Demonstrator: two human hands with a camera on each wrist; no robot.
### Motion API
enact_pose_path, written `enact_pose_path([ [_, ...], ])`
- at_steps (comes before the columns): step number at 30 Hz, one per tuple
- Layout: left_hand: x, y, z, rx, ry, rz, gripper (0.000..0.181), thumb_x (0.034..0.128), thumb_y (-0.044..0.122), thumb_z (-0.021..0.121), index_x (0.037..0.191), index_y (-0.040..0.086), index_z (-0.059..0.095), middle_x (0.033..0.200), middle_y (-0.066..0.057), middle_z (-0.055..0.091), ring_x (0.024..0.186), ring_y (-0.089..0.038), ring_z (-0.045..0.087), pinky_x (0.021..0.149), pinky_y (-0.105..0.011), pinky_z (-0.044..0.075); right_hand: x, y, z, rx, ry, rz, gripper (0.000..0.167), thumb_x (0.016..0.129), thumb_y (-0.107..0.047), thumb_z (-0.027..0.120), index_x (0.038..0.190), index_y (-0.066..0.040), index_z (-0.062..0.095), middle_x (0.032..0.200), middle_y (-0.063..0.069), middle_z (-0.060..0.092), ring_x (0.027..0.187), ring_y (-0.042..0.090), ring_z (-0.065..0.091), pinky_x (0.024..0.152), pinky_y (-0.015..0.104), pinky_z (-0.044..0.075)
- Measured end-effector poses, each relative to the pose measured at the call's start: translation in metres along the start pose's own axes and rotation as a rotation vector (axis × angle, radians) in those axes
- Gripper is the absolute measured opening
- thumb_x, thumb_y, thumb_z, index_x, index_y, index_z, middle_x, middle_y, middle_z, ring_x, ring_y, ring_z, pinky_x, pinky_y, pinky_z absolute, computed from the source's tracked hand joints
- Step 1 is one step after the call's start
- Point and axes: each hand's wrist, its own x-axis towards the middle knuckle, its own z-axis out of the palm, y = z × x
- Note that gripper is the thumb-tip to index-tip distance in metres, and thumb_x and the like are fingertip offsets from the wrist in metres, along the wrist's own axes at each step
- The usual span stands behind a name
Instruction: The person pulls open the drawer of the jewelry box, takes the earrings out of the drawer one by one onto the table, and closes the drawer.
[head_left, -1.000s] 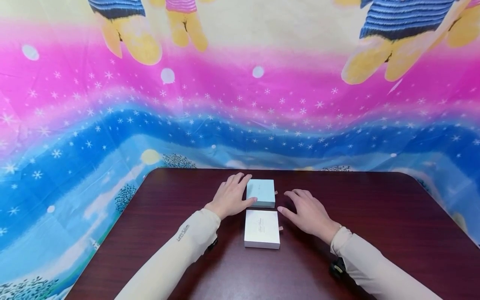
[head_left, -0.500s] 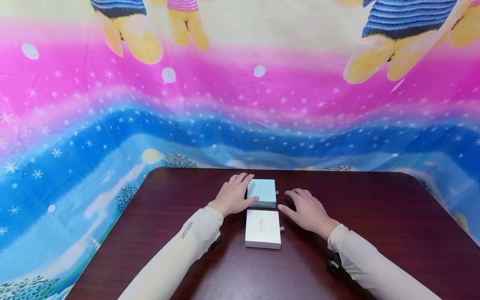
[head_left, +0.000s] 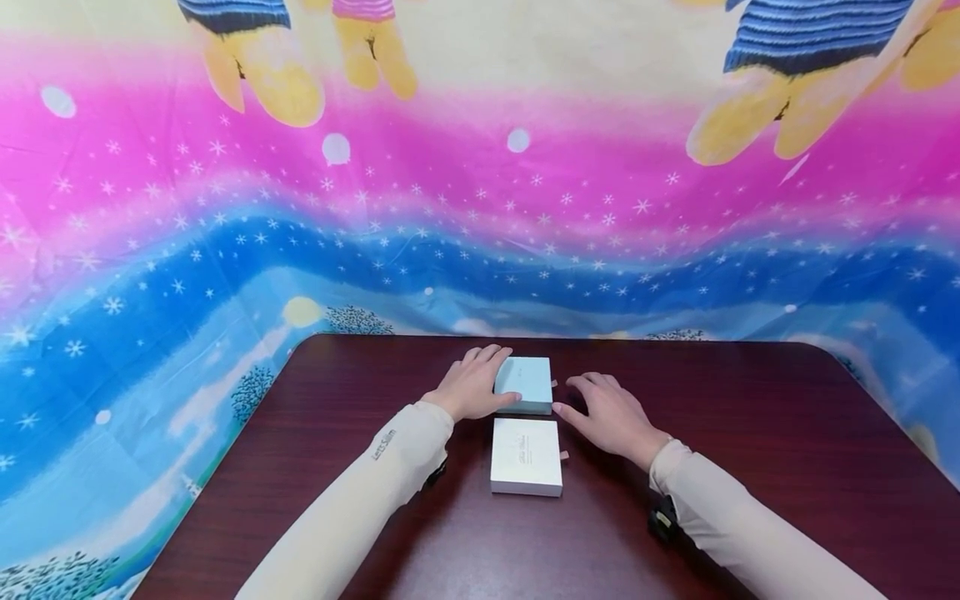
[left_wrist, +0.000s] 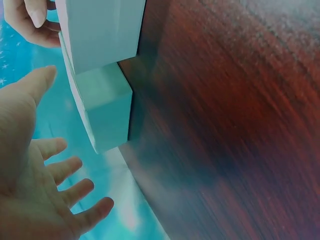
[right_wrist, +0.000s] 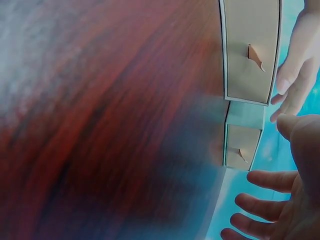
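A pale blue box point(head_left: 523, 382) lies on the table behind a white box point(head_left: 526, 454), both flat, with a small ribbon tab on each right side. My left hand point(head_left: 471, 385) is over the blue box's left edge, fingers spread; in the left wrist view this hand point(left_wrist: 45, 170) shows its fingers apart, holding nothing. My right hand point(head_left: 609, 414) hovers right of the blue box with relaxed, slightly bent fingers. In the right wrist view it point(right_wrist: 285, 195) is beside the blue box point(right_wrist: 243, 145), and the tabs are visible.
Both boxes stand on a dark red-brown wooden table point(head_left: 337, 517) with rounded far corners. A printed cloth point(head_left: 450, 192) in pink and blue hangs behind the table's far edge.
My left hand has shifted slightly to the right over the blue box. The right hand has moved slightly up and left in the view. The boxes have barely shifted in the view.
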Motion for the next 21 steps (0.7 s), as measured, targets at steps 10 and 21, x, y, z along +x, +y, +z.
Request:
enact_pose_path([
  [10,0.008,-0.003,0.002,-0.038,-0.071,-0.014,0.088,0.094,0.059,0.061,0.161,0.015,0.026,0.168,-0.007,0.027,0.153,-0.031,0.028,0.121,-0.05,0.031,0.004,-0.001,0.002,-0.005,-0.002,-0.015,0.06,0.098,-0.05,0.06,0.136,-0.004,0.061,0.137,0.019,0.06,0.126,0.038,0.055,0.098,0.057,0.05],
  [21,0.015,-0.006,0.005,-0.066,-0.111,-0.035,0.094,0.09,0.059,0.067,0.161,0.012,0.026,0.167,-0.009,0.028,0.151,-0.031,0.031,0.121,-0.048,0.031,0.009,-0.001,0.002,0.018,-0.018,0.013,0.06,0.098,-0.049,0.061,0.138,-0.004,0.06,0.139,0.019,0.059,0.129,0.038,0.054,0.1,0.057,0.049],
])
